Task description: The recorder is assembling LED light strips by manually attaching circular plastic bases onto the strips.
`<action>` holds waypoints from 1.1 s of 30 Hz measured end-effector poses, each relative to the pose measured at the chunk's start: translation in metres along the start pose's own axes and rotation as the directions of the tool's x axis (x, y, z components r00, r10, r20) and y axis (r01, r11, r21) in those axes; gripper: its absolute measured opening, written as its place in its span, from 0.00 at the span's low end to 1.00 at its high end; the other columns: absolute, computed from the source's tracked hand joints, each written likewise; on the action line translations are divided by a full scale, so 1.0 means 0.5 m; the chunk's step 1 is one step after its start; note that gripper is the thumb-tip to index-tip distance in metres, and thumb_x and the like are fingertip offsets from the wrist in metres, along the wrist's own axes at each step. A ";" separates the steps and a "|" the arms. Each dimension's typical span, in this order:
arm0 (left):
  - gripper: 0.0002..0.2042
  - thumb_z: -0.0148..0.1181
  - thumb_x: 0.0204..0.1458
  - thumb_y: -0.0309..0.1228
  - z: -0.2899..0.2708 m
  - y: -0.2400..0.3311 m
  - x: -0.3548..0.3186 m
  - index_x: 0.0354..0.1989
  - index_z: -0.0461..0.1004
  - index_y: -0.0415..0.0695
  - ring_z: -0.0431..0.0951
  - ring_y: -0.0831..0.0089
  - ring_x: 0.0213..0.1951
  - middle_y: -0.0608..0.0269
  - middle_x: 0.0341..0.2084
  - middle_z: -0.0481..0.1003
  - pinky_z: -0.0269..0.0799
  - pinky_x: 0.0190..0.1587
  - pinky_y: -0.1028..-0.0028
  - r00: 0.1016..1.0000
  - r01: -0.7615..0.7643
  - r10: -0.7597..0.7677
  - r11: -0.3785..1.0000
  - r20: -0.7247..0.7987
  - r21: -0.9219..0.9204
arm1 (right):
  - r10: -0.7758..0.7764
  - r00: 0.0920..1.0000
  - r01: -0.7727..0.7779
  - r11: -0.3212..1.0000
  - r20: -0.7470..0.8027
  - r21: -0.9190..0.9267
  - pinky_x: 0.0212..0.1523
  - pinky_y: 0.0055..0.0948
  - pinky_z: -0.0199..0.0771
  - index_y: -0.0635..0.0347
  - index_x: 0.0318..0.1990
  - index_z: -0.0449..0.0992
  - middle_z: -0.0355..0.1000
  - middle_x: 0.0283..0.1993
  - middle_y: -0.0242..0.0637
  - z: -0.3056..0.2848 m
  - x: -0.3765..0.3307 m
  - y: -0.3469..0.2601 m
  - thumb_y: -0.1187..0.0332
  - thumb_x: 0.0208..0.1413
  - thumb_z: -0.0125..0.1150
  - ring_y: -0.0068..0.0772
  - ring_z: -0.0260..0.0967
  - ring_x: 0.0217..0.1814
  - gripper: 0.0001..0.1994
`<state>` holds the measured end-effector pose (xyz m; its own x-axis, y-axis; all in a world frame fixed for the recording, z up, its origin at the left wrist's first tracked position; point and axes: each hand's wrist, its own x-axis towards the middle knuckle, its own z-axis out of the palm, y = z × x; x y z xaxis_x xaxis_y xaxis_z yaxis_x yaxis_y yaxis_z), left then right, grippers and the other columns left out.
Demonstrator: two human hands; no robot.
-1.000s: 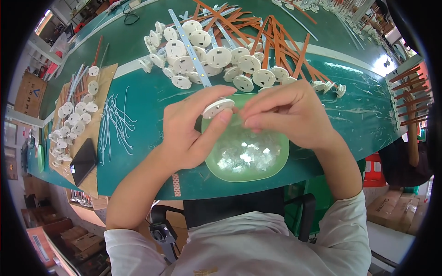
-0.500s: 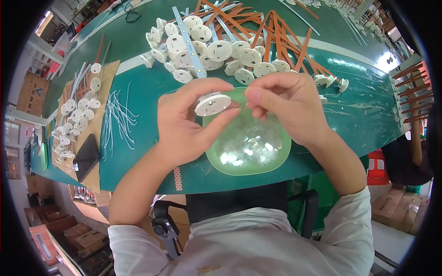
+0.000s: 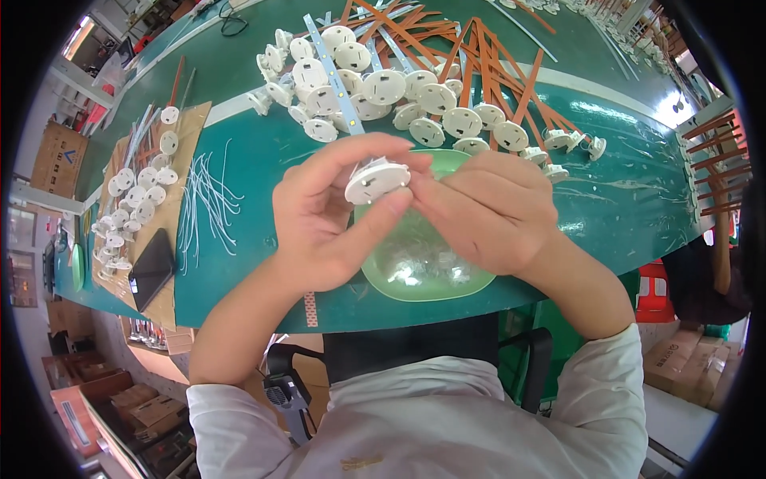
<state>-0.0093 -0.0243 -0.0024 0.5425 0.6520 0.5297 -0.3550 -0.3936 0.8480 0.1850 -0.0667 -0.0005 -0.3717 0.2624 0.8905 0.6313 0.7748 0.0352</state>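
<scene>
Above green bowl [image 3: 447, 283]: white disc [image 3: 377, 180] btwn L hand [image 3: 323, 227] & R hand [image 3: 491, 211].

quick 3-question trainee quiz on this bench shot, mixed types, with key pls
1. True or false: the left hand holds a white round disc.
2. What lies under both hands? A) green bowl B) black phone C) cardboard sheet
3. Fill in: behind the pile of white discs lie long ____ strips.

Key: 1 true; 2 A; 3 orange. The right hand touches the disc's edge.
</scene>
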 end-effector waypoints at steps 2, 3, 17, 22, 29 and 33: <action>0.18 0.58 0.53 0.14 0.004 0.002 -0.004 0.54 0.70 0.34 0.77 0.70 0.48 0.52 0.46 0.77 0.71 0.52 0.72 0.999 0.030 -0.032 0.999 -0.035 -0.042 | -0.018 0.999 0.017 1.000 -0.034 -0.020 0.17 0.25 0.61 0.65 0.36 0.82 0.71 0.26 0.33 0.008 -0.003 0.007 0.78 0.36 0.72 0.29 0.67 0.21 0.14; 0.18 0.57 0.53 0.14 0.005 0.001 -0.003 0.54 0.70 0.34 0.77 0.70 0.48 0.52 0.46 0.77 0.71 0.52 0.72 0.996 0.059 -0.064 0.994 -0.066 -0.087 | -0.030 0.999 0.029 0.999 -0.035 -0.023 0.18 0.25 0.61 0.65 0.36 0.82 0.72 0.26 0.34 0.010 -0.006 0.013 0.79 0.35 0.72 0.29 0.67 0.21 0.14; 0.16 0.63 0.49 0.14 0.000 0.004 -0.008 0.47 0.72 0.35 0.79 0.74 0.43 0.57 0.38 0.79 0.74 0.46 0.76 0.995 0.027 -0.016 0.993 -0.097 0.112 | 0.417 0.895 -0.445 0.855 0.158 0.266 0.29 0.24 0.71 0.64 0.35 0.81 0.78 0.34 0.39 -0.021 0.015 -0.017 0.81 0.44 0.69 0.30 0.73 0.30 0.09; 0.14 0.65 0.47 0.14 -0.005 0.006 -0.003 0.43 0.72 0.35 0.80 0.75 0.38 0.58 0.34 0.79 0.75 0.41 0.77 0.990 0.036 -0.016 0.989 -0.137 0.145 | 0.755 0.485 -0.791 0.163 0.442 0.590 0.41 0.23 0.77 0.69 0.38 0.81 0.79 0.36 0.40 -0.020 0.030 -0.035 0.79 0.53 0.65 0.22 0.75 0.38 0.05; 0.13 0.65 0.47 0.14 -0.009 0.009 -0.003 0.40 0.73 0.36 0.79 0.78 0.36 0.60 0.33 0.78 0.73 0.39 0.79 0.987 -0.031 0.075 0.957 -0.144 0.289 | 0.752 0.452 -0.817 0.132 0.481 0.562 0.41 0.24 0.77 0.70 0.38 0.81 0.79 0.37 0.40 -0.015 0.020 -0.027 0.79 0.53 0.65 0.23 0.75 0.38 0.06; 0.12 0.65 0.47 0.14 -0.007 0.016 -0.003 0.39 0.73 0.36 0.78 0.78 0.35 0.61 0.32 0.78 0.73 0.38 0.79 0.988 -0.009 0.054 0.954 -0.143 0.300 | 0.717 0.511 -0.839 0.295 0.475 0.457 0.40 0.23 0.76 0.69 0.37 0.81 0.79 0.35 0.38 -0.025 0.023 -0.022 0.80 0.53 0.65 0.22 0.75 0.37 0.05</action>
<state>-0.0156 -0.0258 0.0034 0.4080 0.7158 0.5667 -0.1145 -0.5757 0.8096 0.1821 -0.0795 0.0149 -0.0606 0.9625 0.2645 0.1865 0.2712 -0.9443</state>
